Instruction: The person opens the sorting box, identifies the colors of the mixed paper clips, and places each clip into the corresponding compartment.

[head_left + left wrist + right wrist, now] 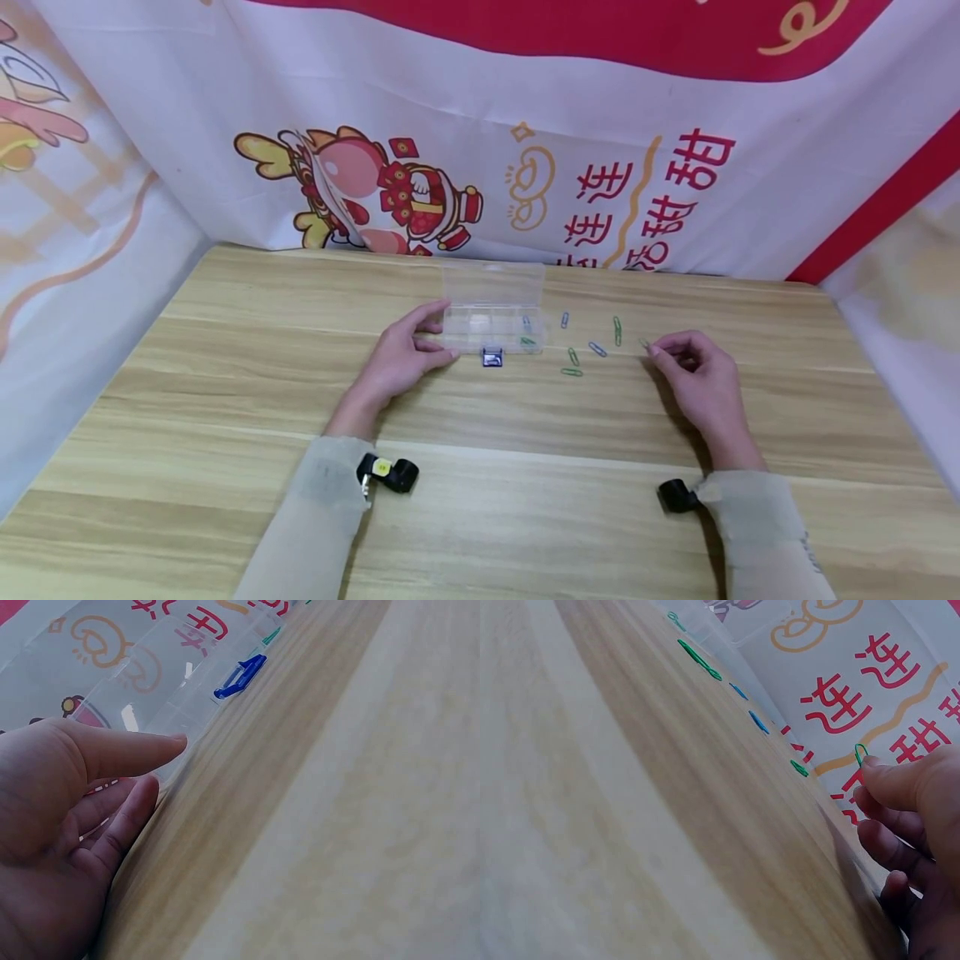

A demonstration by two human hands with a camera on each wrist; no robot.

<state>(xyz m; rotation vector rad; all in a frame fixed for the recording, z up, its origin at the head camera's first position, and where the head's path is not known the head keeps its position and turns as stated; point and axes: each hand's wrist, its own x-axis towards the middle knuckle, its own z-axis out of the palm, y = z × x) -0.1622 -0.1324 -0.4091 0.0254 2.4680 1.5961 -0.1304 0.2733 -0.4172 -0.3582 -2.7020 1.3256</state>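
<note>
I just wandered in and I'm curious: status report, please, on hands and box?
Right hand pinching green paperclip. Left hand at clear box's left end, lid open. Loose paperclips between box and right hand.

Clear box open, green paperclip aloft

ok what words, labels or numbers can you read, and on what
"连连": red, on the cloth
"甜甜": red, same cloth
Characters below: partly cut off
Marks on the right sleeve: too small to read
Yellow sticker on the left wrist camera: too small
</note>
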